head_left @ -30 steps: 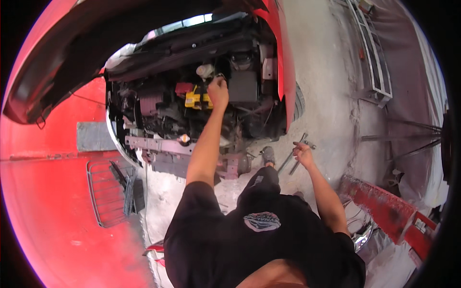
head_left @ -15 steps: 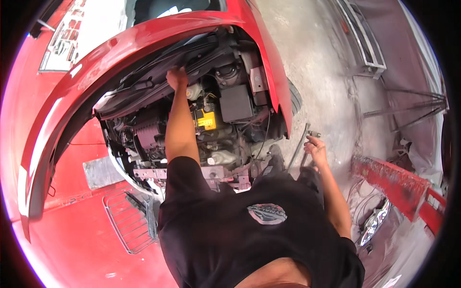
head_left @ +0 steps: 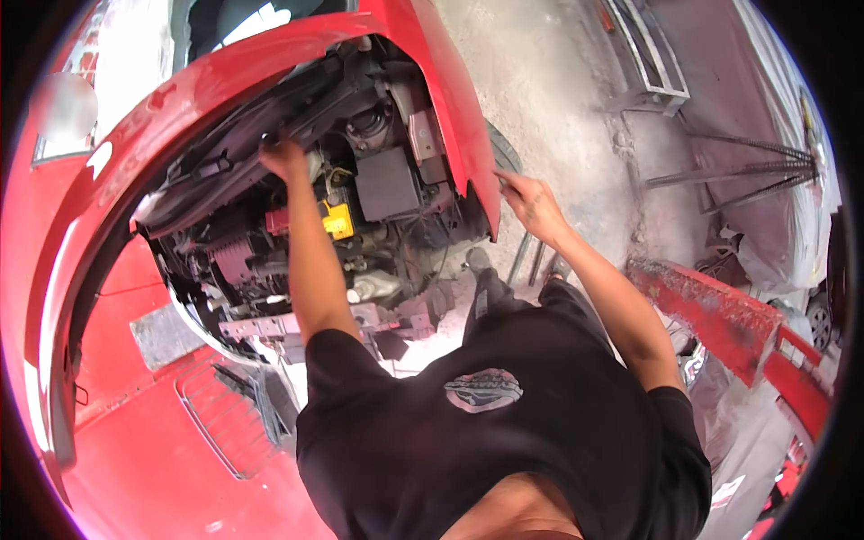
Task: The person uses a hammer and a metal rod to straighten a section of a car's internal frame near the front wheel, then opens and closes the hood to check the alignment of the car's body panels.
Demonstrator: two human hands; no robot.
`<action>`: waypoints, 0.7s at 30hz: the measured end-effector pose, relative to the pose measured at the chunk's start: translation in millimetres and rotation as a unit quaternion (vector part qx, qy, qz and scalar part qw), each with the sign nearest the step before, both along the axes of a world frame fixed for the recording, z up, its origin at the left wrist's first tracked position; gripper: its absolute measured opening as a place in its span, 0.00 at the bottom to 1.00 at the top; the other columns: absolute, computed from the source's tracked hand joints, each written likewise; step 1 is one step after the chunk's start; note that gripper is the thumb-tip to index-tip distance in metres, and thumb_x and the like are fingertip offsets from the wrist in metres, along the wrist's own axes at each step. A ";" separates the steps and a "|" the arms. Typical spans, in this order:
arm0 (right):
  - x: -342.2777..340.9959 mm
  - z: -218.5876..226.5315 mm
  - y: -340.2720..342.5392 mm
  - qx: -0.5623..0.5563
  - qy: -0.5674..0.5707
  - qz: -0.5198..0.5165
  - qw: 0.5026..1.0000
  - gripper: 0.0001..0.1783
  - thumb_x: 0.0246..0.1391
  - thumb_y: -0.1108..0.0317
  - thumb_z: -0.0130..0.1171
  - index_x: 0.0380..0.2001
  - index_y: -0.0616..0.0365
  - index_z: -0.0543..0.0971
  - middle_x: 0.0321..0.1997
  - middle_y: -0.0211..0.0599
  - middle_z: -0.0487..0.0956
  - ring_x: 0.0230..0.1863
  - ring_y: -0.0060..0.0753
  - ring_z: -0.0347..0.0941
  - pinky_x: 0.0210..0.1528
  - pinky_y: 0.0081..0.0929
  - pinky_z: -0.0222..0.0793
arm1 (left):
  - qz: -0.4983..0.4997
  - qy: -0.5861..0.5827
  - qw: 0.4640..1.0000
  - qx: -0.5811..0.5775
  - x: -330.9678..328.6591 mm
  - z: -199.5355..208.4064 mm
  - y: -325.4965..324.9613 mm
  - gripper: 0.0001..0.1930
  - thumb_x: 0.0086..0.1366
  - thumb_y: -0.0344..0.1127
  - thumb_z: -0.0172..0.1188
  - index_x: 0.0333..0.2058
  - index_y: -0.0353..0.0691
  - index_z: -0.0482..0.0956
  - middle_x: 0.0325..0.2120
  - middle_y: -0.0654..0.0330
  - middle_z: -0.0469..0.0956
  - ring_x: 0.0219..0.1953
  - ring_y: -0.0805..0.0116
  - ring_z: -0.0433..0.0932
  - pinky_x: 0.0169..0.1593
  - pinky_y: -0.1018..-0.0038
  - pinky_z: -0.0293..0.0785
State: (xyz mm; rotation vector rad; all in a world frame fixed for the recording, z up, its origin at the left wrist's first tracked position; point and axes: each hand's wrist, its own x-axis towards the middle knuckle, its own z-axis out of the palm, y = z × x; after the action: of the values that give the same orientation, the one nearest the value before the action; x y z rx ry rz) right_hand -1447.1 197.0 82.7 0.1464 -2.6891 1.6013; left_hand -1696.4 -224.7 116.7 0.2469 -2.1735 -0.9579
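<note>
My left hand [head_left: 284,160] reaches over the engine bay of a red car, its fingers curled close to the black plastic panel [head_left: 310,117] at the bay's far side. A small dark piece shows at the fingertips, too small to name. Below that forearm are a yellow-topped battery [head_left: 338,221] and a black box [head_left: 389,184]. My right hand [head_left: 533,205] is beside the red fender [head_left: 450,117], thumb and forefinger pinched near its edge. Whatever it holds is too small to make out.
A front wheel [head_left: 504,146] shows beyond the fender. Metal rods [head_left: 519,259] lie on the floor by my feet. A worn red beam [head_left: 711,315] stands at right, and a metal frame [head_left: 650,58] farther back. A wire rack [head_left: 216,423] lies at lower left.
My right hand has moved up and left, from above the floor to the fender's edge. My left hand stays over the black panel. The whole view has shifted, with the car now farther left.
</note>
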 end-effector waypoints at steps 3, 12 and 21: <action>-36.1 24.3 -36.8 -0.002 0.116 0.042 0.992 0.25 0.57 0.77 0.57 0.59 0.55 0.76 0.40 0.50 0.82 0.40 0.55 0.80 0.42 0.40 0.75 | -0.148 -0.137 0.895 0.398 94.0 -14.5 99.3 0.05 0.62 0.29 0.65 0.34 0.34 0.80 0.25 0.56 0.81 0.23 0.67 0.81 0.22 0.74 0.77; -58.2 23.7 -73.8 0.037 0.068 0.093 0.993 0.16 0.52 0.73 0.60 0.46 0.61 0.81 0.35 0.50 0.83 0.38 0.58 0.80 0.40 0.45 0.76 | -0.157 -0.230 0.718 0.638 197.5 -33.5 211.6 0.04 0.65 0.29 0.60 0.35 0.36 0.81 0.26 0.58 0.82 0.23 0.68 0.80 0.28 0.74 0.77; -87.0 -21.1 -59.8 -0.144 -0.016 -0.071 0.987 0.14 0.61 0.68 0.60 0.45 0.68 0.80 0.32 0.41 0.83 0.31 0.30 0.79 0.39 0.28 0.77 | -0.128 -0.230 0.907 0.330 140.4 -72.8 175.3 0.10 0.63 0.34 0.64 0.38 0.33 0.84 0.30 0.52 0.85 0.29 0.62 0.83 0.37 0.68 0.79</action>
State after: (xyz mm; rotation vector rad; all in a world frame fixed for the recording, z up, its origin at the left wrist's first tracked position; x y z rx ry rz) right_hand -1534.1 137.2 61.6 -0.0742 -2.3898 1.9339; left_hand -1556.0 -49.4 44.0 0.5627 -2.2444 -1.9451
